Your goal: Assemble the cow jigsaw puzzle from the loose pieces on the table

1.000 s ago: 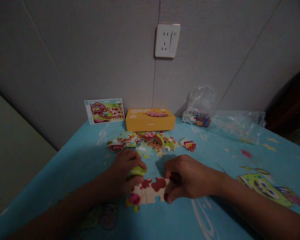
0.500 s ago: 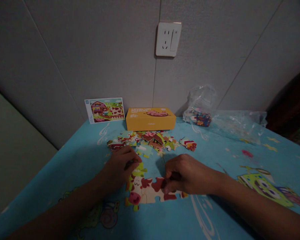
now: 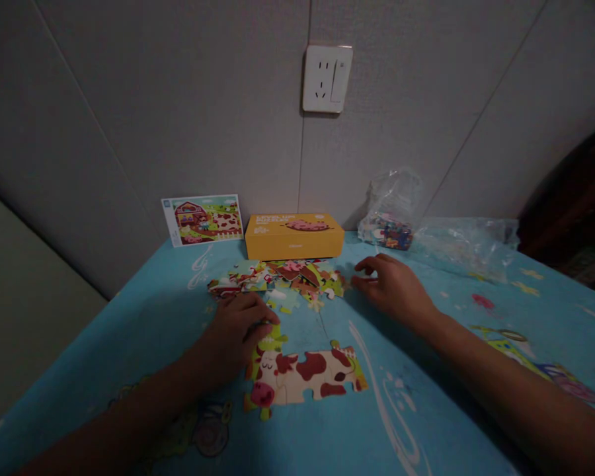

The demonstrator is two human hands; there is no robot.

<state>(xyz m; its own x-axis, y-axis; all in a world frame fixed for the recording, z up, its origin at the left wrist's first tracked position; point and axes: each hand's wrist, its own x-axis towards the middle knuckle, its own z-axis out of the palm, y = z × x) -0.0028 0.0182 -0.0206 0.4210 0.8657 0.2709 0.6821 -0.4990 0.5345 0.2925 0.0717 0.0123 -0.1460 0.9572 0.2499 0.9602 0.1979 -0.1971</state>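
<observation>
A partly joined jigsaw puzzle (image 3: 297, 377) showing a cow lies flat on the blue tablecloth in front of me. At its upper left, my left hand (image 3: 240, 330) rests with curled fingers, thumb and index close together. Those fingertips are beside a green puzzle piece (image 3: 272, 338); whatever they pinch is hidden. Farther back, my right hand (image 3: 389, 287) reaches to the right end of a pile of loose puzzle pieces (image 3: 297, 277). Its thumb and index finger are apart, with no piece visible between them.
Behind the pile stands a yellow puzzle box (image 3: 295, 238). A picture card (image 3: 205, 219) of a farm leans on the wall to its left. On the right sit a clear bag of pieces (image 3: 389, 218) and a crumpled plastic bag (image 3: 469, 248). A wall socket (image 3: 327, 79) is above.
My right hand has left the cow's body and moved back and right to the pile's edge, now covering where a striped piece lay. My left hand has stayed nearly in place.
</observation>
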